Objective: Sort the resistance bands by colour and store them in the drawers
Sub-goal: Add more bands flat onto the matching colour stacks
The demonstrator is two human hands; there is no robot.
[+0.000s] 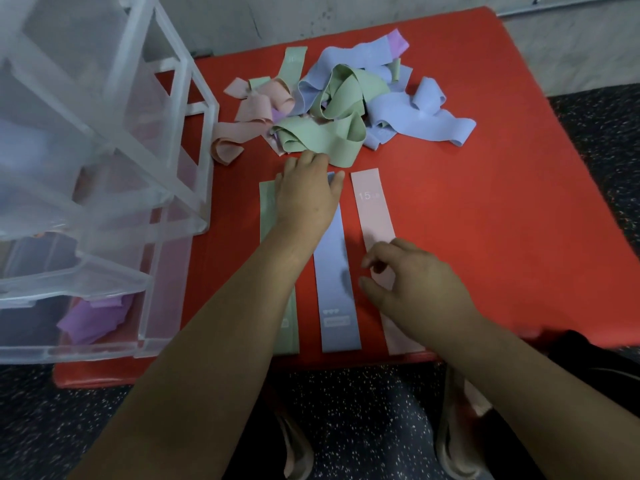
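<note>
- Red, smooth tabletop [502,209] carries three flat fabric strips at its near edge, side by side and apart: a green band [266,209], a blue band [332,271] and a pink band [370,209] printed "15".
- Right hand [415,285] hangs over the pink band, fingers loosely curled, a gap between thumb and forefinger, gripping nothing.
- Left hand [304,195] reaches across the green and blue bands; its bent fingers touch the near edge of the pile, but whether they grip cannot be told.
- Clear plastic drawer unit [166,188] stands at the left; its pulled-out lower drawer [104,282] holds crumpled purple bands [93,317].
- Farther back lies a tangled pile [332,109] of looped green, blue and pink bands.
</note>
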